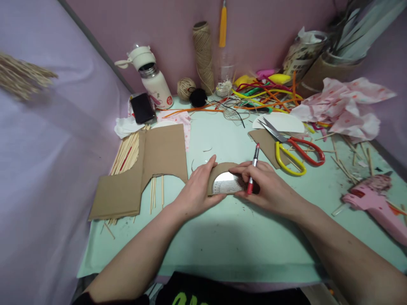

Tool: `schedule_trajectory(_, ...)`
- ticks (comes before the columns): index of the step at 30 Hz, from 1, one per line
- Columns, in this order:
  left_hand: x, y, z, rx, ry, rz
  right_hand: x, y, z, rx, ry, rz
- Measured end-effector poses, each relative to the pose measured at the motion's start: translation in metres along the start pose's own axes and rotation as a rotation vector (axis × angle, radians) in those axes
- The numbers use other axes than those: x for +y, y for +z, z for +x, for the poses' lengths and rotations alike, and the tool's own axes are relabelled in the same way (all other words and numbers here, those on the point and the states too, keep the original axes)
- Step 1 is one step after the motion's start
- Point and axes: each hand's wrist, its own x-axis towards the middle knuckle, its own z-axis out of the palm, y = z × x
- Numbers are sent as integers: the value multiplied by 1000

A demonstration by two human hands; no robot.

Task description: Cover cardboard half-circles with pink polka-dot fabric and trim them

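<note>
Between my hands is a small half-round piece of cardboard (217, 170), with a shiny semicircular protractor (226, 184) lying on its face. My left hand (197, 186) grips the left side of the cardboard, thumb along the near edge. My right hand (270, 184) pinches the right side and also holds a red-and-silver pen (255, 157), which stands nearly upright between its fingers. The fingers of that hand cover the protractor's right end. Large scissors (282, 142) with one yellow and one red handle lie beyond my right hand, partly over a cardboard scrap (265, 146).
Left are cut cardboard sheets (163, 148) over wooden sticks (125, 154). Along the back stand a white bottle (159, 87), a twine roll (203, 57) and coloured pipe cleaners (267, 95). A pink glue gun (370, 199) and crumpled pink paper (346, 108) lie right.
</note>
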Motion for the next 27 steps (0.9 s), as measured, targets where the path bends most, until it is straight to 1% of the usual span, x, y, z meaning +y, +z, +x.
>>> schedule_trajectory(4, 1, 0, -1, 4, -14, -15, -2, -1, 1, -6, 11, 2)
schedule_trajectory(9, -4, 2, -1, 11, -3, -29, -3, 1, 1, -14, 35, 12)
schedule_trajectory(11, -4, 2, -1, 24, 14, -18, -3, 1, 0, -7, 41, 24)
schedule_trajectory(13, -1, 2, -2, 68, 62, 21, -2, -1, -1, 21, 37, 42)
schedule_trajectory(15, 5, 1, -4, 156, 166, 86, -1, -6, -2, 110, 38, 69)
schedule_trajectory(16, 9, 2, -4, 218, 239, 118, 1, -9, -3, 186, 52, 85)
schedule_trajectory(18, 15, 3, -6, 345, 374, 160, 4, -17, -4, 376, 114, 116)
schedule_trajectory(20, 18, 5, -7, 415, 425, 173, 9, -23, -4, 532, 196, 147)
schedule_trajectory(21, 19, 6, -7, 417, 414, 175, 12, -25, -4, 573, 229, 159)
schedule_trajectory(23, 16, 5, -6, 364, 362, 182, 18, -28, -4, 577, 256, 176)
schedule_trajectory(25, 12, 0, -4, 277, 328, 195, 22, -30, -5, 510, 254, 188)
schedule_trajectory(27, 7, -8, -3, 179, 314, 220, 25, -32, -6, 399, 244, 205)
